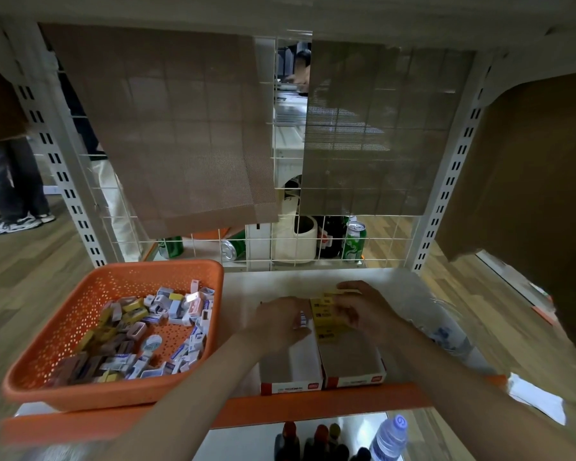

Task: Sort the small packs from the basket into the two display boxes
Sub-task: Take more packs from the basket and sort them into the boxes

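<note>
Your left hand (278,322) pinched a white pack (302,320) over the left display box (298,362), centre frame. Your right hand (359,311) gripped yellow packs (325,324) in the right display box (350,357). Next probably meant seating it, then reaching to the lower-left basket (80,311).

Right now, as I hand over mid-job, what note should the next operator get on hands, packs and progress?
Left hand pinches a blue-white pack over the far end of the left box.
Right hand grips the yellow packs rowed at the far end of the right box.
Done: a few yellow packs placed.
To do: the basket holds many mixed packs to sort.
</note>
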